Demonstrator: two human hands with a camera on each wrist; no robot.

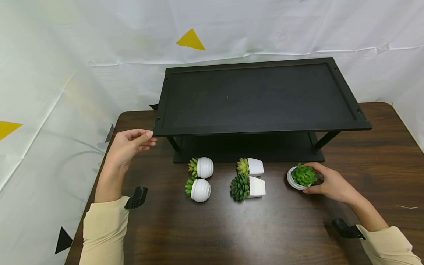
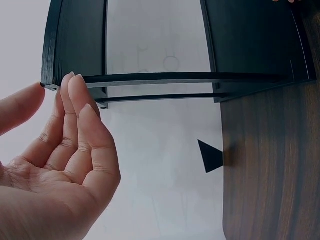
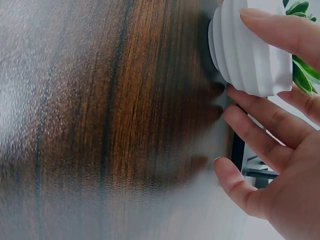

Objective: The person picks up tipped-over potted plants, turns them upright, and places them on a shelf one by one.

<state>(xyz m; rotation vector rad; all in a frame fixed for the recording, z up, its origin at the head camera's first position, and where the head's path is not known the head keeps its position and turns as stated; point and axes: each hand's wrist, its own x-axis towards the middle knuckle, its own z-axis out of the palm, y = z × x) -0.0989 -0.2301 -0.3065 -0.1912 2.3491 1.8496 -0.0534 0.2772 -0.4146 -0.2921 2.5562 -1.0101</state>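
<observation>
My left hand [image 1: 127, 148] pinches the front left corner of a black two-tier shelf [image 1: 258, 99], thumb above and fingers below the top board. My right hand [image 1: 336, 186] grips a small potted succulent [image 1: 303, 175] in a round ribbed white pot. It is upright in front of the shelf's right end; the right wrist view shows the thumb and fingers around the pot [image 3: 252, 50], its base at or just over the table. Two round-potted succulents [image 1: 200, 190] lie on their sides at left. Two more in tapered white pots [image 1: 257, 186] lie sideways in the middle.
The shelf stands at the back of a dark wooden table [image 1: 212, 235], near a white sheet wall [image 1: 132, 33]. Its lower board [image 1: 245, 149] sits under the wider top. Yellow and black triangles mark the sheet.
</observation>
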